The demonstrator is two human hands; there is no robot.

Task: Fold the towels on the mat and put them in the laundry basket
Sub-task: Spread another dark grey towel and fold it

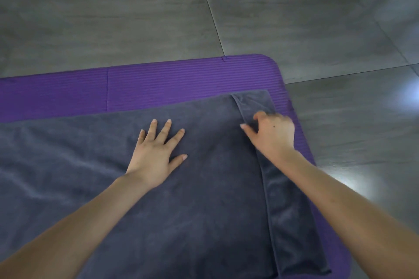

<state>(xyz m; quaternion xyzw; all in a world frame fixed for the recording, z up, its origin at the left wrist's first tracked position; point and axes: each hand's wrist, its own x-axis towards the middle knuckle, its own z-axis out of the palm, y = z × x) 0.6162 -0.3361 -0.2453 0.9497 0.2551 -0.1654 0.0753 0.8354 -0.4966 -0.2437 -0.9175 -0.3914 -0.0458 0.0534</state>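
A dark grey towel [204, 188] lies spread over the purple mat [158, 84], reaching past the left and bottom edges of the view. Along its right side a narrow strip [290, 222] is folded over onto the rest. My left hand [156, 152] presses flat on the middle of the towel with fingers spread. My right hand [269, 133] is at the far end of the folded strip, its thumb and fingers pinching the cloth there. No laundry basket is in view.
Glossy grey floor tiles [294, 18] surround the mat behind and to the right. The mat's rounded far right corner [269, 61] sits just beyond the towel. Bright reflections show on the tiles at the right.
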